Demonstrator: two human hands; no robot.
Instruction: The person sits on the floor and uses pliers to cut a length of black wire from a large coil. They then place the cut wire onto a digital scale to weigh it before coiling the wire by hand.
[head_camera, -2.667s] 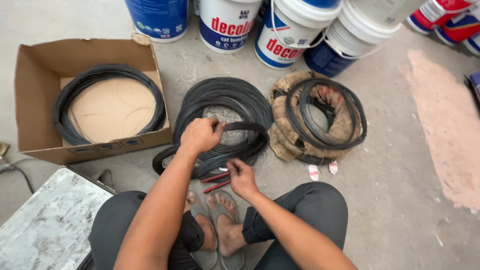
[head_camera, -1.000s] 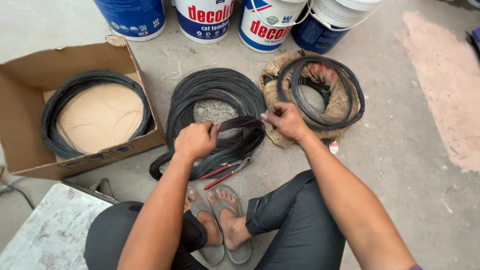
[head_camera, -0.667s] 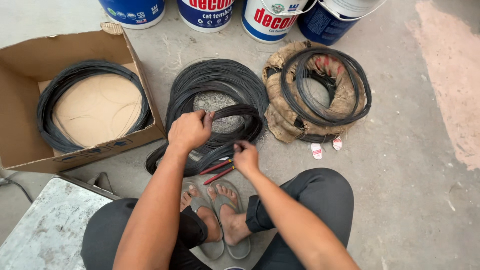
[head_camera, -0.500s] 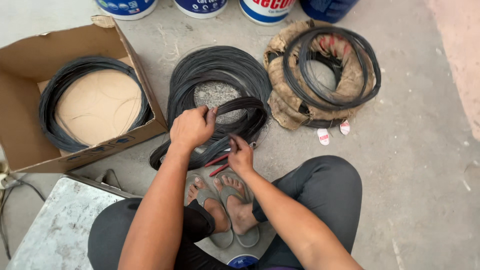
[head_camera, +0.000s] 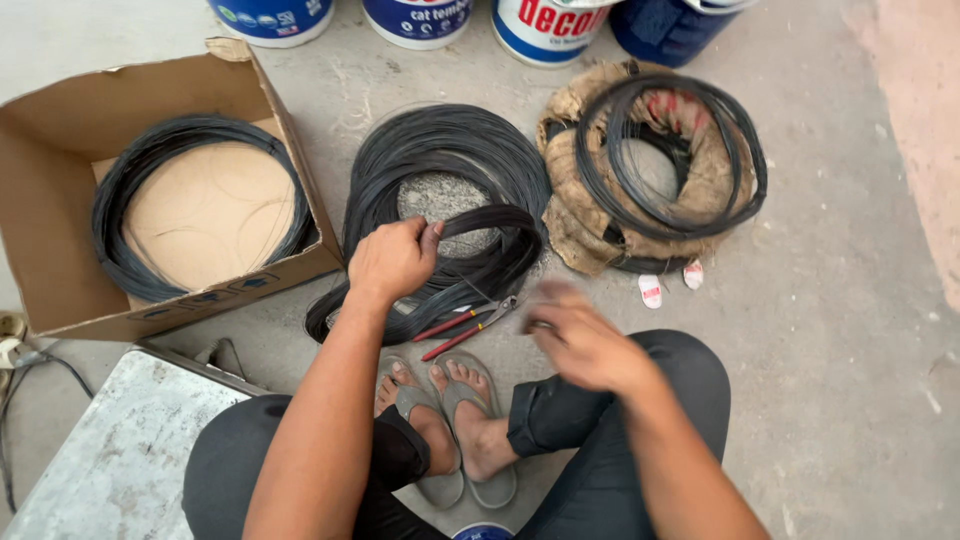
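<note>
I sit on the concrete floor with my feet together in sandals. My left hand (head_camera: 393, 258) grips a small bundle of black wire (head_camera: 470, 268) that rests on top of a large flat coil of black wire (head_camera: 440, 160). My right hand (head_camera: 580, 335) is blurred, in mid-air just right of the red-handled pliers (head_camera: 465, 325) lying on the floor; its fingers are curled, and whether it pinches a thin wire I cannot tell. The pliers lie between my feet and the bundle.
A cardboard box (head_camera: 60, 290) on the left holds another wire coil (head_camera: 190, 215). A coil wrapped in burlap (head_camera: 655, 165) lies to the right. Paint buckets (head_camera: 550, 25) stand along the far side. A grey metal slab (head_camera: 120, 450) is at my left knee.
My right hand went out to the burlap coil, came back to the pliers by the bundle, and now has moved right, away from them. My left hand stayed on the bundle.
</note>
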